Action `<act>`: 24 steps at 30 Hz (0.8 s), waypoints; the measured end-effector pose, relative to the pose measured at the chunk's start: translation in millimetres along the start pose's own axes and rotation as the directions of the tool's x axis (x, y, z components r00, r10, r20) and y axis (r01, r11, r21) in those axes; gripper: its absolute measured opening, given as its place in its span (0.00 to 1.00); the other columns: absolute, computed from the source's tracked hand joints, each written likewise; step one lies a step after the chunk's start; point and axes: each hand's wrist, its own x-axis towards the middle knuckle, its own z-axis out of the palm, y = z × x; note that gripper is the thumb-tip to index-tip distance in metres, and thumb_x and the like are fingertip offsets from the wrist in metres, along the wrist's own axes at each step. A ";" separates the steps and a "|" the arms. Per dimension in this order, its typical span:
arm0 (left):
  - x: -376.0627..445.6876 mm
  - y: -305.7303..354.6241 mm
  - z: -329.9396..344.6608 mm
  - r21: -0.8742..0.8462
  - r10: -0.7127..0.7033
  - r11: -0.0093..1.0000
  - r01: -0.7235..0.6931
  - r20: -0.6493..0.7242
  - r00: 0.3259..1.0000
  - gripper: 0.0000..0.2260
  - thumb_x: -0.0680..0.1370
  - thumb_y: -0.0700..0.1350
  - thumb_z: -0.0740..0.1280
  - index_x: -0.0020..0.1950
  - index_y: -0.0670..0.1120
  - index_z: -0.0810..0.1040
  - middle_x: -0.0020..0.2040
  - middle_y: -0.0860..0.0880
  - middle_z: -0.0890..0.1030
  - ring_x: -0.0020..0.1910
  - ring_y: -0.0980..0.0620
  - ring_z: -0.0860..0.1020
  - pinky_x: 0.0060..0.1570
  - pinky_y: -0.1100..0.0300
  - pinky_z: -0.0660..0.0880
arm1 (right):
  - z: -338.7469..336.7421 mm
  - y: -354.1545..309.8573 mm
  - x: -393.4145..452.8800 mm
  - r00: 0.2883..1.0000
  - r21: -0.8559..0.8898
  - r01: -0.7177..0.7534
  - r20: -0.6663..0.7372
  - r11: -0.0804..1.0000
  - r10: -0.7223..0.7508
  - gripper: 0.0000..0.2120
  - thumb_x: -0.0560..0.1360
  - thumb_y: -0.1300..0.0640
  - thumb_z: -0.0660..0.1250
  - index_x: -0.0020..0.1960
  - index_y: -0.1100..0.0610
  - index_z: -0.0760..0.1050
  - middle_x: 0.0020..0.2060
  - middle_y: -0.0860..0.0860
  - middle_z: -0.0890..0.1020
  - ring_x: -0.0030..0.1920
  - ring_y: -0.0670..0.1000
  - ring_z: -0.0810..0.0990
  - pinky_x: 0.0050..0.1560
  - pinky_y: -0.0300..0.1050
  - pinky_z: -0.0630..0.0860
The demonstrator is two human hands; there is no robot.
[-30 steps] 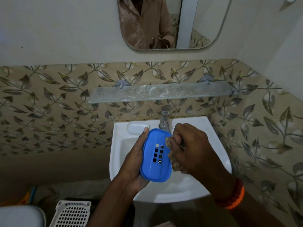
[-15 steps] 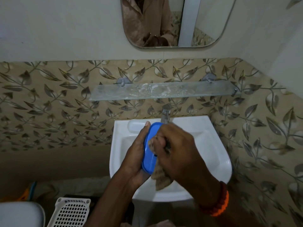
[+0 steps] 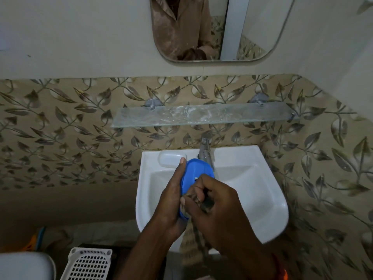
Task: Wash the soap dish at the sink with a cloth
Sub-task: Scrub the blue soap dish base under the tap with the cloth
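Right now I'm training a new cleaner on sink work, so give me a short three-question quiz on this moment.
1. True or false: the left hand holds the blue soap dish over the white sink.
2. Which does the right hand grip? A) a brush B) a brownish cloth C) a bar of soap
3. Fill in: the tap stands at the back of the sink, below the glass ____.

Key
1. True; the dish is tilted on edge in that hand.
2. B; the cloth is pressed to the dish and its end hangs down past the basin's front.
3. shelf.
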 end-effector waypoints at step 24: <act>19.3 2.3 -42.5 -0.270 -0.111 0.953 0.139 0.116 0.987 0.44 0.62 0.58 0.83 0.70 0.37 0.76 0.70 0.33 0.76 0.69 0.34 0.76 0.69 0.36 0.70 | -29.3 40.4 1.5 0.780 0.392 -0.615 0.177 0.684 0.600 0.10 0.68 0.58 0.77 0.48 0.49 0.85 0.40 0.53 0.87 0.41 0.55 0.87 0.40 0.49 0.84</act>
